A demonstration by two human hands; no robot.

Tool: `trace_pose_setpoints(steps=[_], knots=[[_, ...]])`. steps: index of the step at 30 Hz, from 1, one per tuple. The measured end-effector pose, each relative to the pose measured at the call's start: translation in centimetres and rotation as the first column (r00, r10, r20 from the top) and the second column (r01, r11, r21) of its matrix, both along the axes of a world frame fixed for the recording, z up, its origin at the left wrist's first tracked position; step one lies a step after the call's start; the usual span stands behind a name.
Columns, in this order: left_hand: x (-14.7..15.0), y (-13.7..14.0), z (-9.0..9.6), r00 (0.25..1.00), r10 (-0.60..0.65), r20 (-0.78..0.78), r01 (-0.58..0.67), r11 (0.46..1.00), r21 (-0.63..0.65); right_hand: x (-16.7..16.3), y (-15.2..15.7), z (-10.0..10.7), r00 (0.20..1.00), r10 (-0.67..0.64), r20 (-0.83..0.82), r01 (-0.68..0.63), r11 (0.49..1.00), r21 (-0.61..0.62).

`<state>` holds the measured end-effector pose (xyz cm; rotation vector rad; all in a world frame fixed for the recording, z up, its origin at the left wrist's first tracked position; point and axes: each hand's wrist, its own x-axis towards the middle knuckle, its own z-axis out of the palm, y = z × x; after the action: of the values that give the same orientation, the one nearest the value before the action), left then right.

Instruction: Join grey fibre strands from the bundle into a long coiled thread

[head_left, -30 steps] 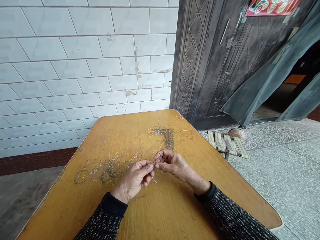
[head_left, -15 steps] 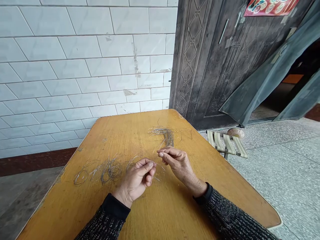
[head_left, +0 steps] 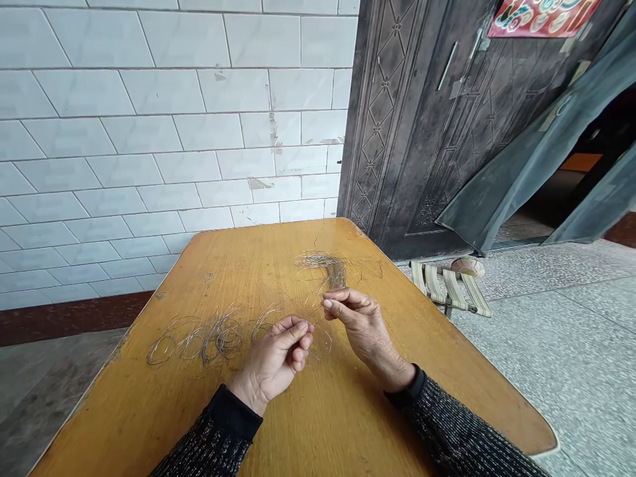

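Observation:
Above the middle of the wooden table (head_left: 348,424), my left hand (head_left: 278,354) is closed in a pinch on a thin wire (head_left: 330,341), whose loose end curves out to the right. My right hand (head_left: 365,328), a little higher and to the right, pinches with thumb and forefinger at what looks like the same wire; the strand between the hands is very fine. Behind my right hand lies a bent bundle of thin wires (head_left: 335,268). Left of my left hand are several loosely coiled wires (head_left: 218,338), and one more wire loop (head_left: 263,319) sits close by the knuckles.
A white tiled wall (head_left: 173,132) rises beyond the table's far edge. To the right stand a dark carved door (head_left: 422,132) with a hanging grey-green curtain (head_left: 527,159) and a low striped folding stool (head_left: 450,288) on the speckled floor.
My right hand has moved slightly to the right and up, widening the gap to my left hand. The left hand has shifted only a little to the right, still pinching.

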<state>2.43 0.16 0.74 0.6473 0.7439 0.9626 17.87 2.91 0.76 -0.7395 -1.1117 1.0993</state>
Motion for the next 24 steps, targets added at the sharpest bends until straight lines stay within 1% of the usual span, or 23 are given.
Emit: trace_pose_setpoints(steps=[2, 4, 5, 7, 9, 11, 13, 16, 21, 24], knots=[[-0.1, 0.2, -0.1, 0.999, 0.043, -0.002, -0.043, 0.999, 0.012, 0.3, 0.1, 0.1, 0.998, -0.040, -0.047, 0.038, 0.998, -0.042], [-0.3, 0.5, 0.0, 0.992, 0.124, 0.019, -0.124, 0.992, 0.022, 0.6, 0.2, 0.3, 0.999, -0.045, -0.029, 0.043, 0.997, -0.064], [-0.5, 0.6, 0.0, 0.985, 0.168, 0.034, -0.169, 0.985, 0.025, 0.8, 0.2, 0.4, 1.000, -0.013, 0.020, 0.014, 0.997, -0.071], [-0.8, 0.9, 0.1, 0.968, 0.245, 0.060, -0.246, 0.969, 0.019, 0.8, 0.2, 0.4, 0.984, 0.109, 0.141, -0.095, 0.990, -0.105], [-1.0, 1.1, 0.2, 0.953, 0.293, 0.074, -0.294, 0.956, 0.006, 0.6, 0.1, 0.2, 0.947, 0.247, 0.207, -0.215, 0.963, -0.166], [-1.1, 1.2, 0.2, 0.947, 0.309, 0.085, -0.311, 0.951, 0.004, 0.2, -0.1, -0.1, 0.920, 0.340, 0.194, -0.302, 0.932, -0.201], [-1.0, 1.1, 0.2, 0.948, 0.306, 0.089, -0.308, 0.951, 0.016, -0.3, -0.2, -0.4, 0.907, 0.390, 0.157, -0.358, 0.913, -0.196], [-0.9, 1.0, 0.1, 0.951, 0.299, 0.083, -0.303, 0.952, 0.035, -0.8, -0.4, -0.8, 0.904, 0.404, 0.141, -0.380, 0.910, -0.168], [-0.8, 0.9, 0.0, 0.954, 0.289, 0.080, -0.292, 0.956, 0.029, -1.2, -0.5, -1.0, 0.917, 0.366, 0.158, -0.339, 0.924, -0.175], [-0.7, 0.8, 0.0, 0.959, 0.278, 0.056, -0.281, 0.958, 0.059, -1.2, -0.5, -1.0, 0.926, 0.343, 0.161, -0.317, 0.934, -0.168]])
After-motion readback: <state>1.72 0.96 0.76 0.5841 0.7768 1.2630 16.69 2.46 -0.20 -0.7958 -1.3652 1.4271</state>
